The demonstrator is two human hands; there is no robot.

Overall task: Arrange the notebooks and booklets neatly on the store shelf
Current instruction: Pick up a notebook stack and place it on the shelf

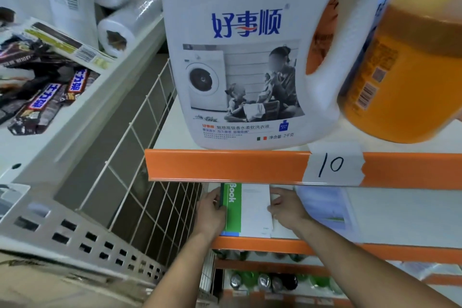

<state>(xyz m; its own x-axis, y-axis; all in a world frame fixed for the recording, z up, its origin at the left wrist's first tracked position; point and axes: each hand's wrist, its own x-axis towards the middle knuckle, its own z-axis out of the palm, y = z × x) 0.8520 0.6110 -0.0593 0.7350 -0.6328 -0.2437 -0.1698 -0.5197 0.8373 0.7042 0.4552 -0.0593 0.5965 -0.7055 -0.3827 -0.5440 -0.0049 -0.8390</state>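
Observation:
A small stack of notebooks (250,210), its top cover white with a green spine band, lies on the white middle shelf (400,217) near its left end. My left hand (212,212) grips the stack's left spine edge, thumb over the green band. Along the right edge of the stack my right hand (287,207) holds on, fingers curled over the far corner. A pale blue booklet (327,210) lies flat just right of my right hand. The shelf above hides the far ends of both.
Above, an orange shelf edge (225,165) carries a taped label "10", a big white detergent jug (252,57) and an orange container (405,70). A white wire divider (155,197) stands left of the notebooks. Bottles (265,280) fill the lower shelf. Snack bars (47,97) and plastic rolls lie far left.

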